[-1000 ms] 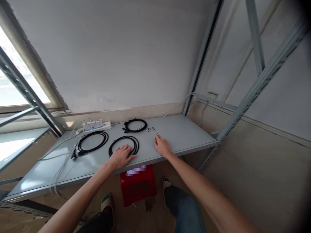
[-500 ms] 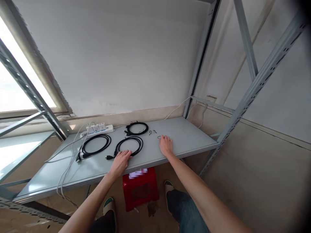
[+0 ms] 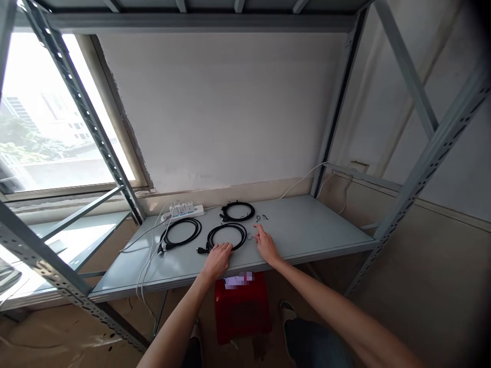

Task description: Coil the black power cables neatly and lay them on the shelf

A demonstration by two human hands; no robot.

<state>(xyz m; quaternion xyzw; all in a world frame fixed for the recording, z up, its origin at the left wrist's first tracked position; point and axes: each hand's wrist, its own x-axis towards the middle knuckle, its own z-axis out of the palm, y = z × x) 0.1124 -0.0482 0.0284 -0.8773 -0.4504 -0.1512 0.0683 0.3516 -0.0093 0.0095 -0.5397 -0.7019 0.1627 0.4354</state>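
My left hand (image 3: 218,260) lies over the near edge of a coiled black cable (image 3: 245,232) on the shelf, its fingers closed down on the loop. The cable's plug end (image 3: 201,250) sticks out to the left of that hand. Just right of the coil is my right hand (image 3: 267,246), thumb and forefinger apart and nothing visible between them. A thin black tie (image 3: 250,236), bent into a curve, lies by its fingertips. Two more short bent black ties (image 3: 258,219) rest farther back.
Two other black cable coils lie on the grey metal shelf (image 3: 307,225): a left coil (image 3: 199,228) and a back coil (image 3: 251,210). A white power strip (image 3: 197,210) stands by the wall, with white cords hanging over the front edge. Below is a red stool (image 3: 243,312).
The view has tilted up and turned left. My right hand's fingers have spread and lifted off the thin tie. My left hand stays on the same coil.
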